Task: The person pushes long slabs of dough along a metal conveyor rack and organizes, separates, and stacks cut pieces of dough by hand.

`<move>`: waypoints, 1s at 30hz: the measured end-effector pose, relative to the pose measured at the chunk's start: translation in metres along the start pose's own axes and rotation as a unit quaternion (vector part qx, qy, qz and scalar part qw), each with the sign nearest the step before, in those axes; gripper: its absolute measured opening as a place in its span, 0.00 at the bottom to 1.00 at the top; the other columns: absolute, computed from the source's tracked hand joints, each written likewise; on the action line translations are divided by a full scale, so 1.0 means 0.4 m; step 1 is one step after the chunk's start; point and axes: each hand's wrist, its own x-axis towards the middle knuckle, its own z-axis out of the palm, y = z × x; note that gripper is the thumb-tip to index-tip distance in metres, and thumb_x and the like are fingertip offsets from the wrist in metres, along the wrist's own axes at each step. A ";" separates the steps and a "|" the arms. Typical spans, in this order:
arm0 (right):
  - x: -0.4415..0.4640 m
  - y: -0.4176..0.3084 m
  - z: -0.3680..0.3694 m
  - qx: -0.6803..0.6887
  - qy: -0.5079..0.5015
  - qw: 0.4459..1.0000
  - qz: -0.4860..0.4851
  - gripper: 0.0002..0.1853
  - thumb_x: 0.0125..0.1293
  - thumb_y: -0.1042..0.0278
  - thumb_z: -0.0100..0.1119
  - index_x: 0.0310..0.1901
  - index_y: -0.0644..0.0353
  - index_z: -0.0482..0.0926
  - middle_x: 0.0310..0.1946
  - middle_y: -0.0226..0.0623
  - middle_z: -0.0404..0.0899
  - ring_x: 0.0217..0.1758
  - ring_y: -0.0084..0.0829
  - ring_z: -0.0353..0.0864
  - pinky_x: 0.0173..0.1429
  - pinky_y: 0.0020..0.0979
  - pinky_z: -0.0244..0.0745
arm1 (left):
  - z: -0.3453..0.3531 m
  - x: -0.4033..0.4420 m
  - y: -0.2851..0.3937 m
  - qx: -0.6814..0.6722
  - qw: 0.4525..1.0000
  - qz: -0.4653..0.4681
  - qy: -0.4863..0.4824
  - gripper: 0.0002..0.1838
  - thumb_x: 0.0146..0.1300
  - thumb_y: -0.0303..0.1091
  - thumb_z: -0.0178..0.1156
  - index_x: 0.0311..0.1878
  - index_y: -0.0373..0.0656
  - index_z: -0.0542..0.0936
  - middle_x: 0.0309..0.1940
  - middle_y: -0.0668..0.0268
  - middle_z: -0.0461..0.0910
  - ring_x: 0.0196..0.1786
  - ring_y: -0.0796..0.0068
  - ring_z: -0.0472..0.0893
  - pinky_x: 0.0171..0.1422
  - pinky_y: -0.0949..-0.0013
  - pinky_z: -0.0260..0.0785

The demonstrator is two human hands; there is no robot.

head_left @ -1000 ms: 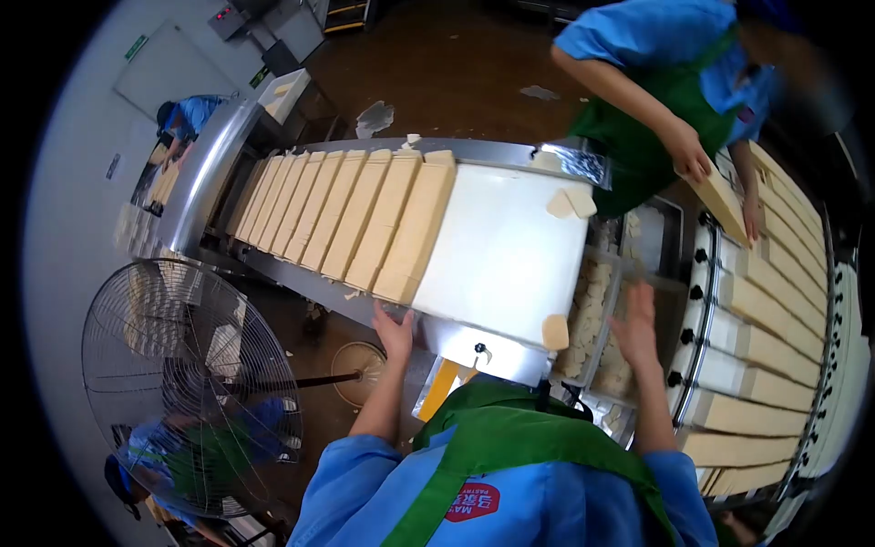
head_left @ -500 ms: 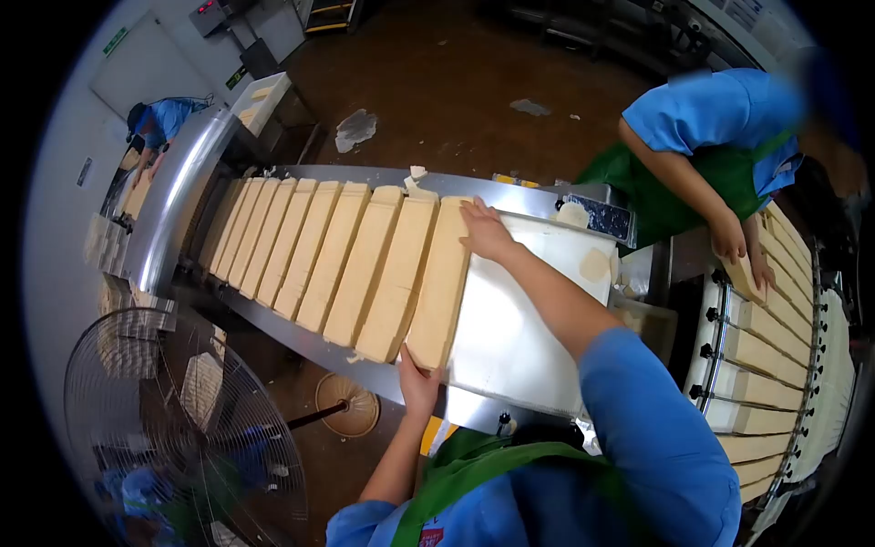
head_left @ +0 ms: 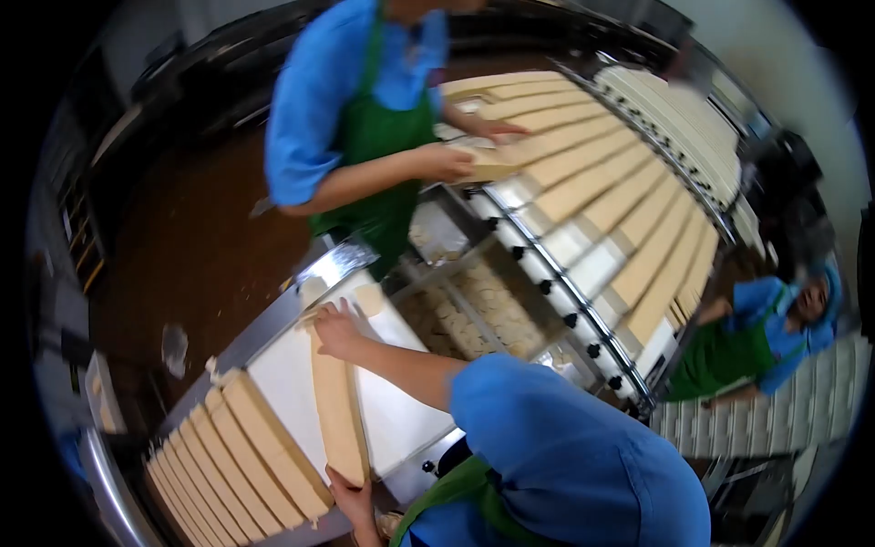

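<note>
A long, pale dough strip (head_left: 335, 415) lies lengthwise between my hands over the white surface (head_left: 396, 401). My right hand (head_left: 338, 332) grips its far end, fingers over the top and edge. At the near end, my left hand (head_left: 352, 500) holds the strip from the side, with some fingers hidden below it. Small pale dough scraps (head_left: 368, 299) lie close to my right hand. Left of the held strip, several similar strips (head_left: 269, 438) sit side by side on the conveyor.
Across from me, a co-worker (head_left: 365, 118) in a green apron handles a strip at a wide conveyor (head_left: 620, 182) bearing rows of strips. Bins of dough scraps (head_left: 483, 314) stand between the lines. Another person (head_left: 756, 328) is at the right beside a ridged white belt (head_left: 775, 401).
My view has swung right toward the wide conveyor. The strip in my hands has come away from the row and now lies apart from it on the white surface.
</note>
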 end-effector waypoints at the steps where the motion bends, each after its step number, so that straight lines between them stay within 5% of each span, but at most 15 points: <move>1: -0.055 0.058 -0.021 -0.005 0.015 1.000 0.023 0.29 0.45 0.56 0.72 0.46 0.63 0.75 0.49 0.43 0.74 0.60 0.45 0.65 0.64 0.53 0.56 | -0.008 0.007 -0.006 0.015 0.999 0.006 -0.032 0.55 0.38 0.28 0.73 0.72 0.40 0.53 0.46 0.44 0.70 0.53 0.41 0.70 0.58 0.53 0.65; 4: -0.237 0.177 -0.023 0.328 -0.010 0.932 0.155 0.36 0.45 0.63 0.75 0.51 0.60 0.61 0.48 0.52 0.74 0.53 0.54 0.72 0.56 0.42 0.68 | -0.017 0.035 0.066 0.077 0.992 0.007 -0.100 0.55 0.39 0.29 0.74 0.72 0.43 0.52 0.47 0.43 0.70 0.52 0.40 0.70 0.55 0.54 0.67; 6: -0.351 0.167 -0.098 0.290 -0.084 0.936 0.183 0.50 0.44 0.63 0.75 0.66 0.59 0.51 0.48 0.58 0.73 0.52 0.53 0.74 0.55 0.43 0.71 | 0.021 0.066 0.057 0.096 0.986 -0.095 -0.097 0.52 0.39 0.27 0.73 0.70 0.43 0.55 0.49 0.42 0.69 0.53 0.41 0.70 0.57 0.53 0.65; 8: -0.439 0.180 -0.113 0.264 -0.043 0.953 0.141 0.57 0.41 0.62 0.76 0.70 0.55 0.47 0.50 0.59 0.70 0.50 0.53 0.75 0.53 0.42 0.73 | 0.037 0.111 0.000 0.090 0.991 0.027 -0.095 0.52 0.41 0.27 0.72 0.70 0.39 0.53 0.54 0.43 0.69 0.52 0.42 0.71 0.57 0.53 0.66; 10: -0.504 0.208 -0.112 0.112 -0.032 0.991 0.065 0.58 0.36 0.62 0.77 0.69 0.53 0.49 0.53 0.59 0.65 0.49 0.53 0.76 0.51 0.43 0.74 | -0.014 0.091 0.162 0.333 0.928 0.010 -0.167 0.58 0.43 0.64 0.67 0.67 0.29 0.56 0.40 0.37 0.78 0.43 0.49 0.82 0.48 0.52 0.73; 15: -0.667 0.351 -0.259 0.145 0.020 0.979 0.145 0.55 0.32 0.53 0.76 0.66 0.52 0.57 0.51 0.52 0.65 0.47 0.50 0.77 0.49 0.42 0.76 | 0.079 0.038 0.253 0.269 0.949 0.138 -0.090 0.54 0.44 0.60 0.69 0.65 0.29 0.59 0.39 0.37 0.78 0.44 0.46 0.80 0.43 0.51 0.73; 16: -0.714 0.372 -0.337 0.166 -0.010 0.970 0.180 0.56 0.32 0.52 0.76 0.67 0.49 0.56 0.52 0.51 0.65 0.48 0.50 0.76 0.50 0.41 0.75 | 0.104 0.001 0.321 0.182 0.965 0.170 -0.080 0.49 0.42 0.43 0.70 0.67 0.35 0.57 0.45 0.40 0.73 0.49 0.44 0.74 0.51 0.51 0.68; 17: -0.786 0.412 -0.351 0.159 0.080 0.972 0.156 0.55 0.32 0.51 0.76 0.67 0.49 0.58 0.52 0.49 0.66 0.51 0.50 0.74 0.53 0.40 0.74 | 0.133 -0.039 0.384 0.092 0.973 0.200 -0.068 0.50 0.40 0.27 0.72 0.68 0.42 0.56 0.51 0.42 0.69 0.55 0.41 0.69 0.59 0.51 0.64; 21: -1.069 0.476 -0.579 0.149 0.149 0.948 0.237 0.47 0.41 0.44 0.71 0.64 0.49 0.63 0.49 0.44 0.69 0.54 0.45 0.74 0.54 0.41 0.74 | 0.192 -0.206 0.635 0.057 0.963 0.232 -0.121 0.49 0.39 0.25 0.72 0.68 0.45 0.58 0.52 0.44 0.67 0.57 0.42 0.68 0.60 0.52 0.63; 26: -1.404 0.565 -0.729 0.185 0.119 0.913 0.344 0.60 0.33 0.52 0.78 0.70 0.51 0.54 0.60 0.50 0.66 0.65 0.47 0.64 0.66 0.40 0.63 | 0.246 -0.379 0.808 0.040 0.929 0.282 -0.235 0.51 0.38 0.28 0.75 0.69 0.47 0.60 0.50 0.48 0.65 0.55 0.42 0.70 0.57 0.54 0.66; 28: -1.538 0.685 -0.663 0.251 0.248 0.896 0.270 0.59 0.42 0.50 0.77 0.71 0.59 0.50 0.66 0.51 0.61 0.68 0.48 0.63 0.69 0.39 0.61 | 0.273 -0.432 0.843 0.005 0.926 0.248 -0.284 0.48 0.46 0.27 0.72 0.70 0.46 0.57 0.53 0.50 0.63 0.56 0.48 0.71 0.55 0.57 0.70; 30: -1.589 0.752 -0.631 0.324 0.303 0.821 0.361 0.48 0.50 0.45 0.70 0.67 0.64 0.59 0.61 0.55 0.68 0.63 0.52 0.69 0.63 0.41 0.67 | 0.313 -0.492 0.871 -0.224 0.880 0.134 -0.396 0.43 0.55 0.23 0.65 0.72 0.43 0.53 0.57 0.52 0.58 0.60 0.56 0.70 0.56 0.61 0.72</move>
